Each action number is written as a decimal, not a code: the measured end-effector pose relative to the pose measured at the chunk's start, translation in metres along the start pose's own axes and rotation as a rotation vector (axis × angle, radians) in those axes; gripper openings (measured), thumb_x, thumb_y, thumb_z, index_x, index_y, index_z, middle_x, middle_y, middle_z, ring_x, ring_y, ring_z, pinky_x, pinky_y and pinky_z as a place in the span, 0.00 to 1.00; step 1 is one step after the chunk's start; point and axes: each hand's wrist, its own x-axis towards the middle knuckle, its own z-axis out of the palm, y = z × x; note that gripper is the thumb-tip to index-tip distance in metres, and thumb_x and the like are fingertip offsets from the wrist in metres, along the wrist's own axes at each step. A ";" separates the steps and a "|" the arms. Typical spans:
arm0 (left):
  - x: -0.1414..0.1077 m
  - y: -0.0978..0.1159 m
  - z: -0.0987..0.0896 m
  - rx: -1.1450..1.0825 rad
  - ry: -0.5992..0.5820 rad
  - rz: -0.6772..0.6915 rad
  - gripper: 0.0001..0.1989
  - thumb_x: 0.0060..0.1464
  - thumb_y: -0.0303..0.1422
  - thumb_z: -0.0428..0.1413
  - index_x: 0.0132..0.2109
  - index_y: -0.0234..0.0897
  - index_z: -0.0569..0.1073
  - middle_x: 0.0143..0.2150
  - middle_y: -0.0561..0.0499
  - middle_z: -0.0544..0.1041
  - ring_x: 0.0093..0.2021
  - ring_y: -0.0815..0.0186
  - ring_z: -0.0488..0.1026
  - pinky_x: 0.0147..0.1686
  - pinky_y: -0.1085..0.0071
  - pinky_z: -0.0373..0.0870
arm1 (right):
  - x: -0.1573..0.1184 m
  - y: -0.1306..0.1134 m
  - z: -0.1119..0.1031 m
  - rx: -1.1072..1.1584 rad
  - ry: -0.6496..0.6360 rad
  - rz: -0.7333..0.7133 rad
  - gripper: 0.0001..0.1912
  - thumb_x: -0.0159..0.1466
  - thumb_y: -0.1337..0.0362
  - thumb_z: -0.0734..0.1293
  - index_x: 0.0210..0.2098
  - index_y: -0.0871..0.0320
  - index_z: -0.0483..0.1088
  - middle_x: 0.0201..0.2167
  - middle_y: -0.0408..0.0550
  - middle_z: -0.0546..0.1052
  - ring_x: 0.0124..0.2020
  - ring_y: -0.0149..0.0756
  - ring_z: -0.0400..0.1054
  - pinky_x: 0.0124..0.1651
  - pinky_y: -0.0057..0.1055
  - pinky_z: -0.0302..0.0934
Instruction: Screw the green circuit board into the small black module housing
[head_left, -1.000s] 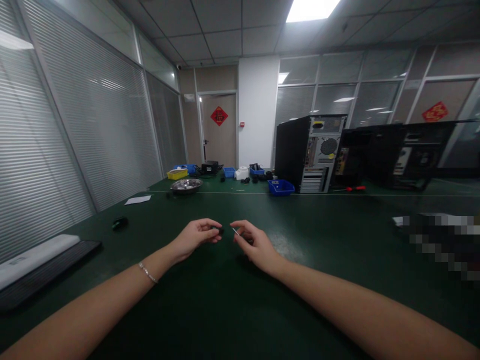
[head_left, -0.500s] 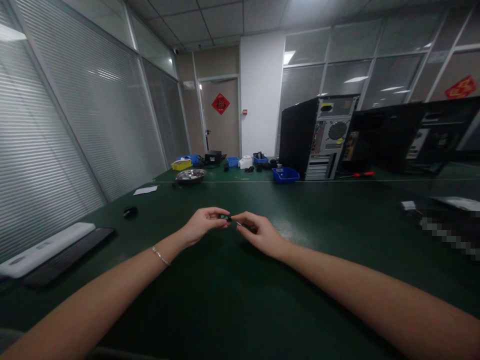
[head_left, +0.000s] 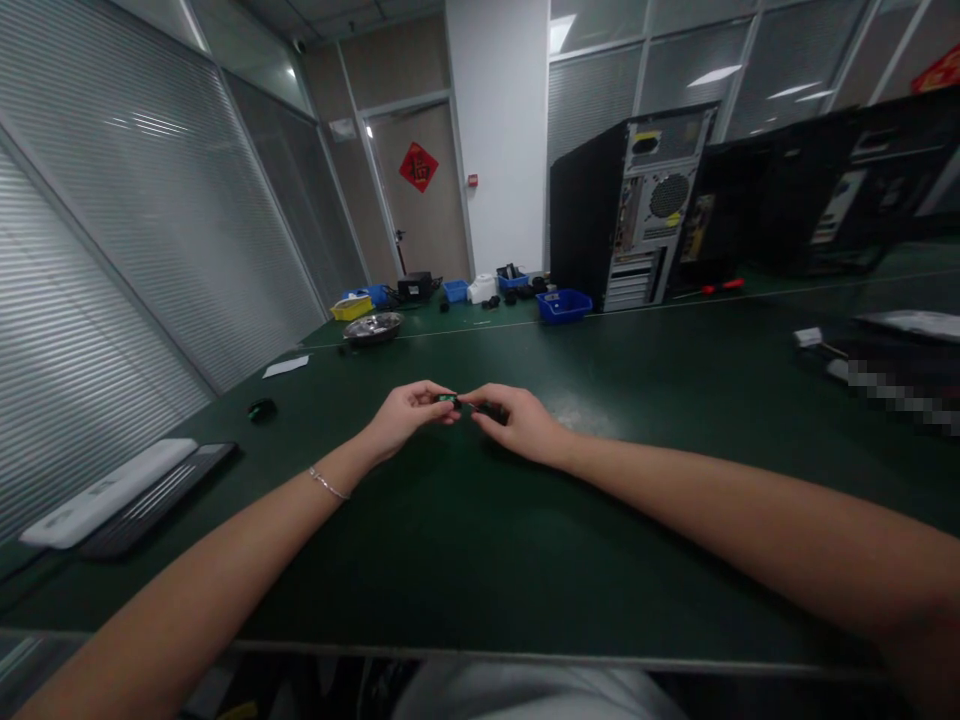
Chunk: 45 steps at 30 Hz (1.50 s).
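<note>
My left hand point(head_left: 403, 418) is closed, pinching a small dark piece with a green circuit board point(head_left: 448, 398) between thumb and fingertips. Right beside it, my right hand point(head_left: 521, 425) is also closed, and a thin metallic tip point(head_left: 470, 405) shows between its thumb and index finger. That tip points toward the board; whether the two touch is too small to tell. The rest of the thin thing is hidden in my palm. Both hands are just above the green tabletop point(head_left: 450, 540).
A keyboard point(head_left: 161, 500), a long white case point(head_left: 112, 490) and a mouse point(head_left: 262, 410) lie at left. Farther back are a metal bowl point(head_left: 373, 328), a yellow tray point(head_left: 352, 307) and a blue bin point(head_left: 565, 306). A computer tower point(head_left: 589, 220) and a red-handled screwdriver point(head_left: 722, 286) are at back right.
The camera has tilted downward, so the table's near edge and my lap now show. Both hands keep their grips close together.
</note>
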 end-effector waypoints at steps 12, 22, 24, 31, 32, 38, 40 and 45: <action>-0.002 0.004 0.004 -0.073 -0.042 -0.036 0.13 0.52 0.30 0.62 0.43 0.30 0.70 0.37 0.42 0.80 0.38 0.59 0.79 0.42 0.62 0.75 | -0.002 -0.005 -0.002 -0.051 -0.012 -0.038 0.18 0.62 0.70 0.63 0.51 0.54 0.71 0.45 0.47 0.76 0.44 0.37 0.70 0.45 0.33 0.62; -0.003 0.005 0.006 0.007 -0.008 0.003 0.12 0.50 0.30 0.62 0.41 0.29 0.71 0.34 0.42 0.80 0.34 0.59 0.79 0.36 0.65 0.76 | -0.001 0.002 0.002 -0.062 -0.019 -0.085 0.18 0.60 0.73 0.64 0.50 0.55 0.71 0.42 0.47 0.77 0.41 0.35 0.70 0.44 0.31 0.63; -0.003 0.004 0.006 -0.083 -0.005 -0.031 0.12 0.50 0.28 0.62 0.41 0.29 0.71 0.34 0.42 0.80 0.34 0.60 0.79 0.37 0.65 0.76 | -0.001 0.002 0.002 -0.033 -0.010 -0.092 0.19 0.60 0.72 0.64 0.50 0.55 0.70 0.42 0.47 0.77 0.41 0.35 0.71 0.44 0.31 0.63; -0.002 0.001 0.007 -0.246 0.024 -0.090 0.11 0.49 0.25 0.61 0.40 0.29 0.70 0.37 0.39 0.80 0.35 0.59 0.79 0.37 0.67 0.76 | -0.001 0.003 0.003 -0.010 0.015 -0.126 0.18 0.60 0.73 0.64 0.49 0.56 0.70 0.43 0.47 0.77 0.42 0.36 0.70 0.45 0.32 0.63; -0.001 0.000 0.007 -0.251 0.026 -0.093 0.11 0.49 0.25 0.61 0.40 0.29 0.70 0.37 0.39 0.80 0.35 0.59 0.79 0.37 0.67 0.76 | -0.001 0.003 0.004 -0.011 0.017 -0.130 0.18 0.60 0.73 0.64 0.49 0.56 0.70 0.43 0.47 0.77 0.42 0.36 0.70 0.45 0.32 0.63; -0.001 -0.001 0.008 -0.211 0.049 -0.063 0.10 0.50 0.25 0.61 0.41 0.29 0.71 0.36 0.40 0.80 0.34 0.61 0.79 0.37 0.67 0.76 | 0.000 0.003 0.004 -0.038 0.009 -0.130 0.18 0.60 0.72 0.64 0.49 0.56 0.70 0.43 0.48 0.77 0.42 0.36 0.71 0.45 0.32 0.63; -0.001 -0.001 0.008 -0.177 0.049 -0.039 0.11 0.50 0.26 0.62 0.41 0.29 0.71 0.36 0.41 0.80 0.34 0.62 0.79 0.37 0.67 0.76 | -0.001 0.002 0.003 -0.045 -0.002 -0.134 0.17 0.60 0.72 0.64 0.49 0.56 0.70 0.42 0.48 0.77 0.43 0.36 0.71 0.45 0.32 0.63; -0.002 -0.001 0.007 -0.217 0.022 -0.041 0.10 0.50 0.26 0.62 0.40 0.29 0.72 0.36 0.41 0.80 0.34 0.61 0.79 0.36 0.68 0.76 | -0.001 0.001 0.003 0.023 -0.013 -0.146 0.17 0.60 0.72 0.64 0.49 0.58 0.70 0.42 0.49 0.77 0.42 0.35 0.71 0.46 0.32 0.63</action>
